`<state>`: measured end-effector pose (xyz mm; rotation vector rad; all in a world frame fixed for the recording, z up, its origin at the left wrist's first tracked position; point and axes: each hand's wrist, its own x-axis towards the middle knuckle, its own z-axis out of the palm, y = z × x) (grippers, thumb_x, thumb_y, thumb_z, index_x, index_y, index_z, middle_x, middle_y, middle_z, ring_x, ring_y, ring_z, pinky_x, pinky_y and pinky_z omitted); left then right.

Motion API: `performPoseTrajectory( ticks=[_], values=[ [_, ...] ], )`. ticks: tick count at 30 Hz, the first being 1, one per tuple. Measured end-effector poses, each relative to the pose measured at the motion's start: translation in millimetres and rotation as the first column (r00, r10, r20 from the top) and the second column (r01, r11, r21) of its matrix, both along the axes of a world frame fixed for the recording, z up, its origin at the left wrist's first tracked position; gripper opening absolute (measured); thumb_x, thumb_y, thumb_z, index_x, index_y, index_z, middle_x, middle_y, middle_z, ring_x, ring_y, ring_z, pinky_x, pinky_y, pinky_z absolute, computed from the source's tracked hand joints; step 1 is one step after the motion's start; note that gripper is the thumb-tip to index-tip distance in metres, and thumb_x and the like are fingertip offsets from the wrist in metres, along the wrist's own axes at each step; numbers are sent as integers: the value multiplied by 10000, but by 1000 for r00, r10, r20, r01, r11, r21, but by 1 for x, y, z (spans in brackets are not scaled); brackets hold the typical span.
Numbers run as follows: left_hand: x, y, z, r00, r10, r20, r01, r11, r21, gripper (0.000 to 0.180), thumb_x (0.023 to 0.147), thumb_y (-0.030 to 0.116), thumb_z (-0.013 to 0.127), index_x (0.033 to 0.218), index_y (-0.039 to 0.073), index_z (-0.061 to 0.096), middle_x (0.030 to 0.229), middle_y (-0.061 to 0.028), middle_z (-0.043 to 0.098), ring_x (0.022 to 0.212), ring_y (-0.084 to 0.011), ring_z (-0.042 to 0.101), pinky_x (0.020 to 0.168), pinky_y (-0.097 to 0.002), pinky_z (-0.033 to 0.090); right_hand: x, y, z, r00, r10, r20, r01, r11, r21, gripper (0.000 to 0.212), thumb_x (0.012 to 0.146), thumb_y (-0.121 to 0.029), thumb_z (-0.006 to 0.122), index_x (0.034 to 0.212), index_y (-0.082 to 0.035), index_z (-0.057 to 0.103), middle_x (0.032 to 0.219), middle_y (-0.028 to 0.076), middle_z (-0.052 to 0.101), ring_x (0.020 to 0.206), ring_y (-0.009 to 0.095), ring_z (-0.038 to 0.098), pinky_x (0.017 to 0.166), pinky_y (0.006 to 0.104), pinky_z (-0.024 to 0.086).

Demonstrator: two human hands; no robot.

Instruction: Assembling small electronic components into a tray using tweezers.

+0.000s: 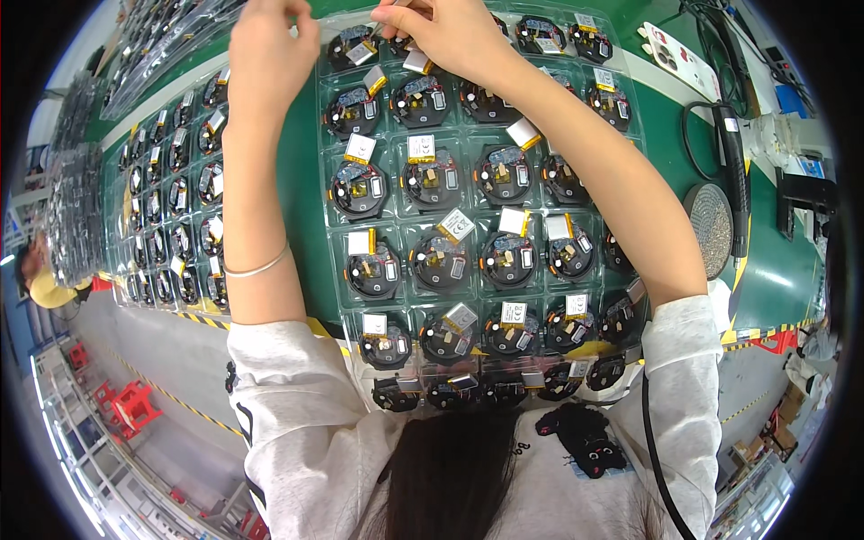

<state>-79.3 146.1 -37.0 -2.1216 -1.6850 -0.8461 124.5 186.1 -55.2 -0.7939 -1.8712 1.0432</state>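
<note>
Seen from the head camera, looking down, two bare arms reach away from the wearer over a workbench. The right hand (454, 36) has its thumb and finger pressed together, apparently pinching a thin metal tool (376, 30); it is small and near the blurred rim, so its exact kind is uncertain. Just left of that pinch sits a round black gadget (346, 59) with a silver battery pack (363, 53) lying across it; whether the tool touches either cannot be told. The left hand (270, 49), farther left, has curled fingers, and whether they grip anything does not show. The gadget looks light and hard-shelled, its bare circuitry probably fragile, so the black outer rim seems the safest hold; the flat pack is likely smooth, slightly slippery and easily dented, best taken by its edges, without tugging its yellow end. Nearer the wearer from the pinch, rows of similar gadgets fill a clear plastic tray (393, 191), thin and probably bendy. It lies on a green bench top (301, 171). Left of the left forearm is another filled tray (115, 243), with a tall stack of trays (74, 189) beyond it. Well right of the pinch are a white phone (675, 54), a black-handled tool (736, 193) and a round dish of grains (709, 232). Behind the grip, past the bench's left edge, the grey floor (184, 396) holds red stools (135, 402), and a person in yellow (54, 286) is at far left.
</note>
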Motion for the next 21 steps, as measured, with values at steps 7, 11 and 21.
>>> performPoseTrajectory(
  ticks=[7,11,21],
  values=[
    [38,-9,9,973,-185,136,203,971,-130,125,785,-74,649,895,-30,609,781,-143,602,736,-291,641,622,-359,490,1,3,-5,1000,-26,-7,26,996,84,168,906,-125,638,844,31,634,722,124,658,662,243,648,620,338,486],
    [16,2,-12,966,-205,155,235,947,-218,265,809,-85,625,1052,2,683,953,-156,709,853,-302,703,777,-350,562,3,3,-6,1000,-17,-18,19,997,78,176,899,-126,645,827,33,632,718,132,657,659,256,647,623,342,486],
    [15,-2,-13,957,-244,156,268,951,-155,204,786,13,679,985,43,711,924,-143,690,837,-317,667,750,-385,534,4,7,-1,999,-45,22,44,996,72,195,903,-145,648,828,35,638,735,146,663,673,268,648,629,349,490]
  ],
)
